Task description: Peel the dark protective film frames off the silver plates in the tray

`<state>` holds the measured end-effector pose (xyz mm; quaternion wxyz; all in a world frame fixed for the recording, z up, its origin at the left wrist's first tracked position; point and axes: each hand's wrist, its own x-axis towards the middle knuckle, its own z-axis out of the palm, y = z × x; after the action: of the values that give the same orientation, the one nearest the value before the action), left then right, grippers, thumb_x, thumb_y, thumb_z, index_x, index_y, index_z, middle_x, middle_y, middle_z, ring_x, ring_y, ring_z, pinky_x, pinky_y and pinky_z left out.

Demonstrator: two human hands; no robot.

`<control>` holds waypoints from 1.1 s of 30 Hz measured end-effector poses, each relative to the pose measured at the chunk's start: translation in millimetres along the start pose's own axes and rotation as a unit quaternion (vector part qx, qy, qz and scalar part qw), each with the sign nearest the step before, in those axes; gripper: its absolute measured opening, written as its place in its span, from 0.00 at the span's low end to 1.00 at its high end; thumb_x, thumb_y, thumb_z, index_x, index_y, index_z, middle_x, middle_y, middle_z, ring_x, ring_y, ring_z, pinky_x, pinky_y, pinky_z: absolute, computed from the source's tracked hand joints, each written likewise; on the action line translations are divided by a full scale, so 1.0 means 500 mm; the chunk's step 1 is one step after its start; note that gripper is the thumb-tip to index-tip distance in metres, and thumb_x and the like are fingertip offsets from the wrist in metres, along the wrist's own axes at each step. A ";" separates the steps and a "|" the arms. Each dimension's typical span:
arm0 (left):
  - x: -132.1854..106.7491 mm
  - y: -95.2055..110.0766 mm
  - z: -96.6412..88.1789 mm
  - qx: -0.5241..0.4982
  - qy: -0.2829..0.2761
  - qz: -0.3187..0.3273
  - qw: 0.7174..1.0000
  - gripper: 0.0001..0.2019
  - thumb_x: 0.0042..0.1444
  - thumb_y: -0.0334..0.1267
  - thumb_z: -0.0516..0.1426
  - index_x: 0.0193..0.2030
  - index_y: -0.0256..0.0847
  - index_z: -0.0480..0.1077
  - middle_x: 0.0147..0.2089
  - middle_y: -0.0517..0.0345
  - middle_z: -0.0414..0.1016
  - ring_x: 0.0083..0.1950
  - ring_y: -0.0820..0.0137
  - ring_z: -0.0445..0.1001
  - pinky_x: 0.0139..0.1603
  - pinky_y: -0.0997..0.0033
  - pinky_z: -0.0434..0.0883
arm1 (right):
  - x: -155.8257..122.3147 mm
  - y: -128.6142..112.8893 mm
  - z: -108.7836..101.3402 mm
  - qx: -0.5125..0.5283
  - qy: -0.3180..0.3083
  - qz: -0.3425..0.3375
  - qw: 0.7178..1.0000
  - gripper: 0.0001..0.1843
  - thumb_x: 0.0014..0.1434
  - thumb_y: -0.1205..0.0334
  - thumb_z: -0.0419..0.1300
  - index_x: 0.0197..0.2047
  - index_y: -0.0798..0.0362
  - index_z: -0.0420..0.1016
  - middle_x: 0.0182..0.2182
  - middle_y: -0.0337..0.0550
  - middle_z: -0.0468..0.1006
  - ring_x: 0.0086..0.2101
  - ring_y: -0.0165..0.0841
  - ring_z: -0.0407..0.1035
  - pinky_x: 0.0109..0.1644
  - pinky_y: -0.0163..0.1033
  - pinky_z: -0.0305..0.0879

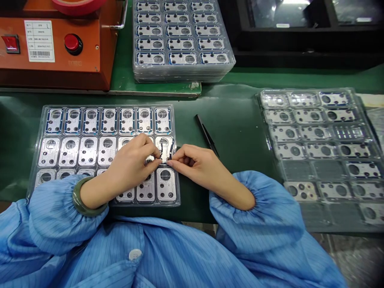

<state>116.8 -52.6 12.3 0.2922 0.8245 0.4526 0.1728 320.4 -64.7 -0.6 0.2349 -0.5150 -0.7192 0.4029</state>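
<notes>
A clear plastic tray [36,160] lies in front of me, holding rows of silver camera-frame plates. My left hand [132,164] rests over its middle row, fingers pinched on a thin dark film piece [164,150] at the right-hand pocket of that row. My right hand [198,164] comes in from the right edge of the tray, thumb and forefinger pinched on the same dark piece from below. Both wrists wear blue striped sleeves; a green bangle [78,200] sits on the left wrist.
Black tweezers [207,135] lie on the green mat just right of the tray. A second tray [318,152], partly filled, sits at the right. A stack of filled trays [180,40] stands at the back, beside an orange machine [60,44] with a red button.
</notes>
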 end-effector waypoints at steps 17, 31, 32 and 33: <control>0.000 -0.009 -0.013 -0.047 -0.029 0.001 0.998 0.01 0.57 0.33 0.55 0.37 0.40 0.66 0.38 0.57 0.65 0.39 0.70 0.65 0.40 0.68 0.66 | -0.005 -0.011 0.001 0.046 0.029 0.037 0.998 0.05 0.56 0.60 0.61 0.32 0.52 0.70 0.23 0.34 0.70 0.24 0.27 0.65 0.29 0.33 0.63; -0.005 0.010 -0.008 -0.272 0.076 -0.053 0.958 0.13 0.60 0.36 0.54 0.52 0.39 0.63 0.42 0.52 0.72 0.39 0.72 0.74 0.42 0.68 0.74 | -0.017 -0.028 0.003 0.150 0.202 0.009 0.968 0.05 0.55 0.63 0.63 0.32 0.50 0.69 0.28 0.37 0.74 0.29 0.29 0.72 0.34 0.36 0.73; -0.004 0.013 -0.007 -0.305 0.060 -0.074 0.948 0.13 0.60 0.36 0.54 0.51 0.38 0.63 0.41 0.52 0.73 0.38 0.72 0.75 0.42 0.69 0.75 | -0.018 -0.028 0.004 0.151 0.203 0.001 0.968 0.05 0.55 0.63 0.63 0.32 0.50 0.69 0.28 0.36 0.74 0.29 0.30 0.72 0.34 0.36 0.73; -0.002 0.017 -0.005 -0.332 0.042 -0.090 0.938 0.12 0.60 0.37 0.54 0.50 0.38 0.63 0.39 0.53 0.74 0.37 0.73 0.75 0.41 0.69 0.75 | -0.019 -0.028 0.005 0.151 0.199 -0.007 0.968 0.05 0.55 0.63 0.63 0.32 0.50 0.69 0.28 0.37 0.74 0.29 0.30 0.72 0.34 0.36 0.73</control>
<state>120.1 -56.2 19.7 0.5444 0.6284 0.4538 0.3207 314.4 -76.2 10.2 0.4510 -0.5387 -0.5921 0.3948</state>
